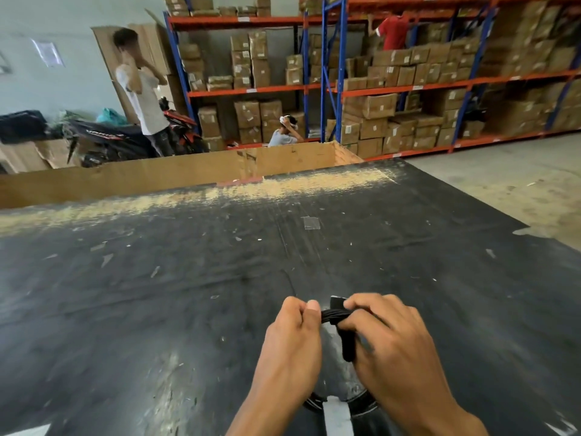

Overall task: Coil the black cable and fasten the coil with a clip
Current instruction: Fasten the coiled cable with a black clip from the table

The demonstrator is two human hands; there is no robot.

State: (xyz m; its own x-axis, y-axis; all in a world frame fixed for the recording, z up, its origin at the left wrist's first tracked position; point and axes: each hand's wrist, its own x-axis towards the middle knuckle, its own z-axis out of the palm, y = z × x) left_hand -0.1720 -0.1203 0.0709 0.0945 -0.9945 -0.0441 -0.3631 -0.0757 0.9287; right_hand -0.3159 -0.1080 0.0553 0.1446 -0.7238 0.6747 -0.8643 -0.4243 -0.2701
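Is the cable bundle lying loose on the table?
No: both the left hand and the right hand pinch the black cable bundle, held above the dark table.

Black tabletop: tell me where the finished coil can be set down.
The black tabletop is bare left of the left hand and ahead of both hands up to the worn tan strip; only tape scraps lie there. Crowded only at the near edge, where the right hand and the black cable sit.
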